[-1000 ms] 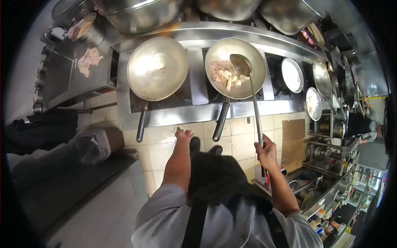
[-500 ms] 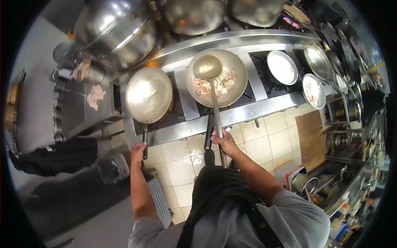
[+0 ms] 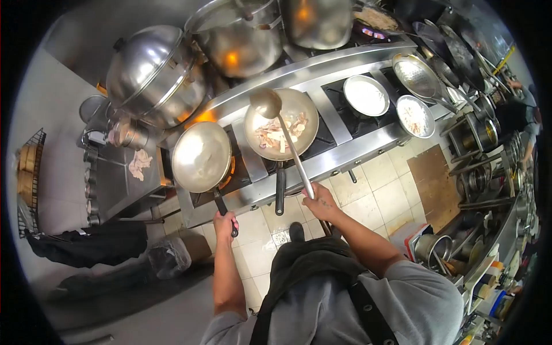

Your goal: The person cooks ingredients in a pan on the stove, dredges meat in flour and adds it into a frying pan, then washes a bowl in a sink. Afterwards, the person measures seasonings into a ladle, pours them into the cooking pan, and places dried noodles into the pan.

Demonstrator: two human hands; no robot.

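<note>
My left hand (image 3: 225, 224) is closed around the black handle of a pale metal frying pan (image 3: 201, 156), whose inside shows a bright glare and no food. An orange burner flame (image 3: 229, 174) shows beside its right edge. In my right hand (image 3: 322, 203) is the long metal handle of a ladle (image 3: 266, 104). The ladle's bowl hangs over the upper left rim of a second frying pan (image 3: 307, 108). Sliced pale and pinkish food pieces (image 3: 267, 137) lie in that second pan, and its black handle points toward me, untouched.
Large steel pots (image 3: 237, 46) and a domed steamer (image 3: 146, 72) stand behind the stove. To the right are a pan of white contents (image 3: 366, 95) and a strainer-like pan (image 3: 415, 76). Raw-looking meat (image 3: 140, 164) lies on the left counter. Another person's arm (image 3: 527, 149) shows far right.
The ladle's bowl has shifted left, from over the second pan's upper middle to its upper left rim. The left pan's handle has swung, and flame now shows beside that pan. The camera view has shifted.
</note>
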